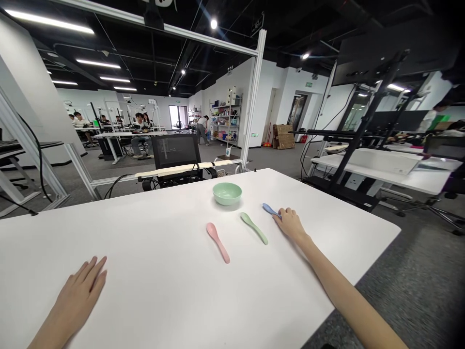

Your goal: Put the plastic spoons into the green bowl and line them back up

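On the white table lie a pink spoon, a green spoon and a blue spoon in a row, with a light green bowl behind them. My right hand is closed over the handle of the blue spoon, whose bowl end sticks out to the left. My left hand lies flat on the table at the near left, fingers stretched out, holding nothing.
A black office chair stands behind the table's far edge. A black stand with a screen and another white desk are at the right. People sit at desks far back on the left.
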A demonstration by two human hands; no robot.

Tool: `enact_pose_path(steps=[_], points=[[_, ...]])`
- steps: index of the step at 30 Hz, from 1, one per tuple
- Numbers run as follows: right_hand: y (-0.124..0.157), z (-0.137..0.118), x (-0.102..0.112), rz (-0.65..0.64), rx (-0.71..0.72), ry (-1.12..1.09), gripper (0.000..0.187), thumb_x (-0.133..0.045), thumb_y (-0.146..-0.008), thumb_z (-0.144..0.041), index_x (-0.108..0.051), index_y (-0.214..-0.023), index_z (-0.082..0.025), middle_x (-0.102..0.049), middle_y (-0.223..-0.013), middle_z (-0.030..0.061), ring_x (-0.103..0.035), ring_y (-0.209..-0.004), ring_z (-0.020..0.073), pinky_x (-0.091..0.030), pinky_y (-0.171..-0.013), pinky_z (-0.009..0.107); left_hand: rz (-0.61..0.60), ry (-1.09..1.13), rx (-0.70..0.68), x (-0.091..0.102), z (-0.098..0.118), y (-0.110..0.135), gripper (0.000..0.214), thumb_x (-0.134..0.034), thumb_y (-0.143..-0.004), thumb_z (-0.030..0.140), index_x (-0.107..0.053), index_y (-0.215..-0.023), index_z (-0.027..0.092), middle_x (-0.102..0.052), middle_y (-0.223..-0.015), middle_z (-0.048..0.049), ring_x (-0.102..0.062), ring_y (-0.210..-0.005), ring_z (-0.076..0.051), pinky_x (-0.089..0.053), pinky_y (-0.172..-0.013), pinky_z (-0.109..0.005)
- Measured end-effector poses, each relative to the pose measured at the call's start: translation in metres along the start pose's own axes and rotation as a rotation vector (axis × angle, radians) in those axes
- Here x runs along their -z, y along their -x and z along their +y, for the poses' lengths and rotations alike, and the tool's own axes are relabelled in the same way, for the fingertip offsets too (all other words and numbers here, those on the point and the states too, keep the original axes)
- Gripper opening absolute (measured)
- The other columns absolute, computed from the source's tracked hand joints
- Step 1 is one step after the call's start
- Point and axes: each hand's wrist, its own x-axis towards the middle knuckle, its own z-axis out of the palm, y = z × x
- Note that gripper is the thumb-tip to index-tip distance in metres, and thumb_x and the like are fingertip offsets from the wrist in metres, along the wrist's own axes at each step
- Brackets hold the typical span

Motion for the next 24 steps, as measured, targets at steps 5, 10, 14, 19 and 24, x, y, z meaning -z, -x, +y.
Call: enact_pose_path(steps=[5,10,14,19,24], points=[[-0.004,0.008,-0.001,0.011,-0.029,-0.214,0.023,-0.063,-0.105,-0.035,-0.074,-0.099,-0.016,-0.076,-0.111,0.0187,-0.070,-0.103,0.0298,-0.049,-0.090,0.034,-0.006,0.039,0.006,0.001,0.002,0.000,0.073,-0.021,-0.100,0.036,-0.055,-0.157,0.006,-0.053,-0.165,-0.0220,-0.047,-0.158,-0.038,-0.045,-0.122,-0.058],[-0.006,0.012,-0.001,0.026,-0.058,-0.314,0.025,-0.065,-0.103,-0.037,-0.075,-0.094,-0.016,-0.077,-0.106,0.0170,-0.070,-0.097,0.0275,-0.050,-0.089,0.033,0.025,0.045,0.017,-0.005,0.003,0.002,0.074,-0.020,-0.100,0.037,-0.057,-0.156,0.005,-0.054,-0.165,-0.0207,-0.045,-0.158,-0.038,-0.043,-0.124,-0.056],[-0.007,0.014,-0.002,0.043,-0.075,-0.298,0.022,-0.063,-0.102,-0.031,-0.076,-0.097,-0.014,-0.077,-0.108,0.0192,-0.070,-0.098,0.0287,-0.050,-0.091,0.035,-0.006,0.034,-0.005,-0.005,0.002,0.002,0.077,-0.014,-0.101,0.037,-0.056,-0.156,0.003,-0.052,-0.166,-0.0216,-0.044,-0.159,-0.038,-0.042,-0.125,-0.056],[-0.008,0.015,-0.002,0.073,-0.077,-0.328,0.027,-0.064,-0.101,-0.038,-0.075,-0.092,-0.016,-0.077,-0.104,0.0185,-0.070,-0.095,0.0295,-0.052,-0.091,0.037,-0.014,0.024,0.023,-0.001,0.005,0.002,0.077,-0.014,-0.100,0.035,-0.056,-0.155,0.002,-0.052,-0.167,-0.0210,-0.042,-0.160,-0.038,-0.042,-0.125,-0.056],[-0.006,0.012,0.003,0.078,-0.092,-0.342,0.036,-0.065,-0.100,-0.049,-0.076,-0.090,-0.017,-0.077,-0.101,0.0176,-0.069,-0.093,0.0285,-0.053,-0.088,0.036,0.015,0.034,0.017,0.002,0.008,0.002,0.072,-0.022,-0.098,0.034,-0.060,-0.153,0.007,-0.057,-0.163,-0.0207,-0.047,-0.157,-0.038,-0.045,-0.122,-0.057]])
